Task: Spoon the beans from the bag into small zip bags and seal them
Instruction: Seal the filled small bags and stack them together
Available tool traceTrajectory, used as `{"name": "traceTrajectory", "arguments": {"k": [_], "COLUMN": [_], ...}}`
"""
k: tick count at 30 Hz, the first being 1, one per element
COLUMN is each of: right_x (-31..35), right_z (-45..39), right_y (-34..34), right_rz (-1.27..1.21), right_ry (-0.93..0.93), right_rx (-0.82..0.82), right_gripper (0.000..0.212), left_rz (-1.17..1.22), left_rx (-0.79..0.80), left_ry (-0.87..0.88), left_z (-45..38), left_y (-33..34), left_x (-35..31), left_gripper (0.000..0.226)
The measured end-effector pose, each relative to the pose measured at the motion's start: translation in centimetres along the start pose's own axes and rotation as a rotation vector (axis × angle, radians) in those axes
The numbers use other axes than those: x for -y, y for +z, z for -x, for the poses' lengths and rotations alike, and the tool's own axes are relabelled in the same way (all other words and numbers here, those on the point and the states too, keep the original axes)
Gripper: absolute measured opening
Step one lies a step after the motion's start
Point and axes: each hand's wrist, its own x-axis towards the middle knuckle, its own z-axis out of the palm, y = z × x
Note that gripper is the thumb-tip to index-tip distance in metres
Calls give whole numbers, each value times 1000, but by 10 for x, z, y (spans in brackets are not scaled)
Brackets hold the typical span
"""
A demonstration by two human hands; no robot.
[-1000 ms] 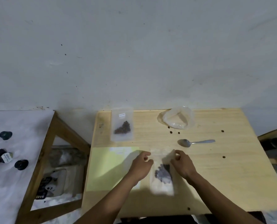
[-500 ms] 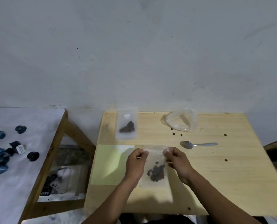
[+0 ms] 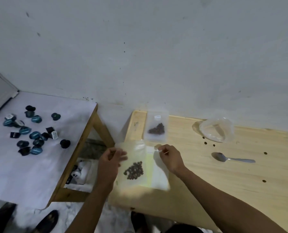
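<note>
**beanpacker:** So both hands were on the small zip bag (image 3: 136, 165), held up over the near left corner of the wooden table (image 3: 223, 179). The left hand (image 3: 110, 163) had its fingers curled onto the bag's left top edge, a bit blurry, but it looked like a pinch. The right hand (image 3: 170, 158) had thumb and forefinger nipped narrow at the top right corner of the bag. A dark clump of beans (image 3: 134, 168) sat in the middle of it.

**zipfan:** Where was the rest of the stuff?

**beanpacker:** A second zip bag (image 3: 156, 127) with beans in it lay flat at the far left of the table, just beyond the hands. The big clear bag (image 3: 215, 130) sat crumpled near the back, well apart from both hands. The spoon (image 3: 230, 158) lay on the wood to the right of the right hand, bowl toward it, nobody touching it. A few loose beans (image 3: 205, 143) were scattered near the clear bag and further right.

**zipfan:** Was the held bag sealed?

**beanpacker:** Couldn't tell, the top edge was too blurred. Off to the left, a white-covered table (image 3: 44, 162) had a bunch of dark and teal capsules (image 3: 34, 133) on it.
</note>
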Motion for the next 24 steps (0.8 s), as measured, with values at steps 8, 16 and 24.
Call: {"name": "traceTrajectory", "arguments": {"k": [8, 16, 24], "right_x": [1, 7, 17], "right_z": [-32, -39, -41], "right_y": [39, 43, 33], "right_rz": [610, 841, 840], "right_ry": [-285, -384, -365], "right_rx": [147, 122, 212], "right_gripper": [37, 26, 19], "left_rz": [-32, -72, -46], "left_rx": [-91, -87, -59], "left_ry": [10, 5, 41], "left_z": [-2, -8, -5], "left_y": [-53, -64, -48], "left_x": [7, 13, -1], "left_gripper": [17, 15, 13]}}
